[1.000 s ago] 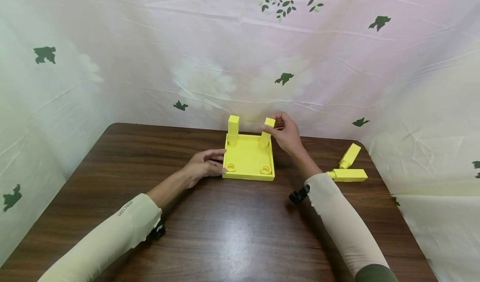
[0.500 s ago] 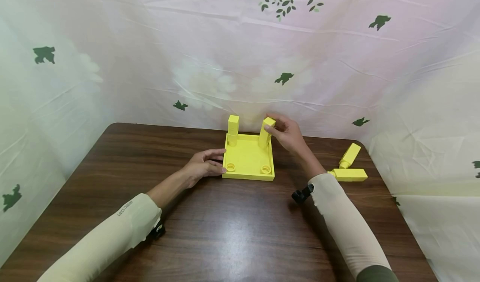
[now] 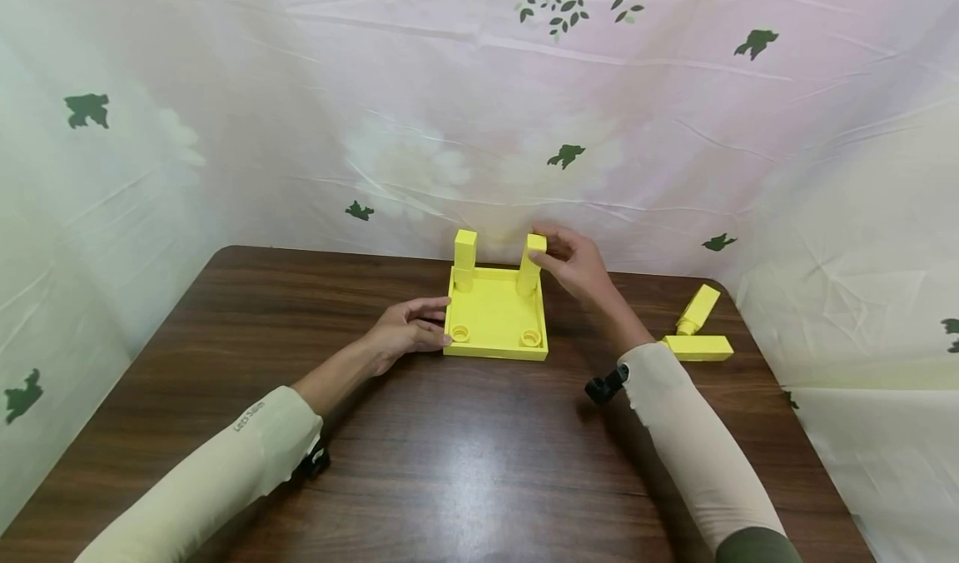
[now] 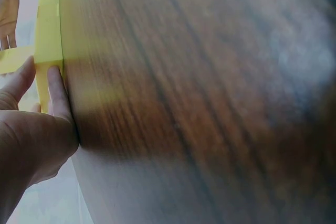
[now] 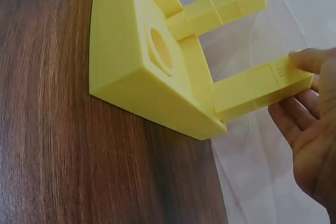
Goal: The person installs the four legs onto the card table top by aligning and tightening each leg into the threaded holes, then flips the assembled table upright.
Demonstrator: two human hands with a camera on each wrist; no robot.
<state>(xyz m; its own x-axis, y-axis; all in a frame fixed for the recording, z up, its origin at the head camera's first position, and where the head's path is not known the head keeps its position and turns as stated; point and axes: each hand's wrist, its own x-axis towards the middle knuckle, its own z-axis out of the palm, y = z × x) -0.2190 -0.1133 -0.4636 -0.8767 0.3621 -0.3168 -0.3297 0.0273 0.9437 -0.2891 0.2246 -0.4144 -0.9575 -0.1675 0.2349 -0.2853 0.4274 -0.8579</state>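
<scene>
A yellow square base [image 3: 494,309] with a raised rim lies on the table, round sockets showing at its two near corners. At its far left corner a yellow square post [image 3: 465,251] stands upright. My right hand [image 3: 577,267] pinches the top of another post [image 5: 257,87] at the far right corner, thumb on one side and fingers on the other. This post's lower end meets the corner in the right wrist view. Against the base's left side rests my left hand [image 3: 408,327], fingers fairly straight and the thumb at the near left corner.
Two loose yellow posts lie right of the base: one post [image 3: 698,309] slanted, the other post [image 3: 698,348] flat in front of it. Behind the brown wooden table [image 3: 449,480] hangs a printed cloth [image 3: 449,130], close to the far edge.
The right-hand post tilted slightly and came back more upright, while my right hand turned and shifted a little around its top. My left hand and the base stayed put.
</scene>
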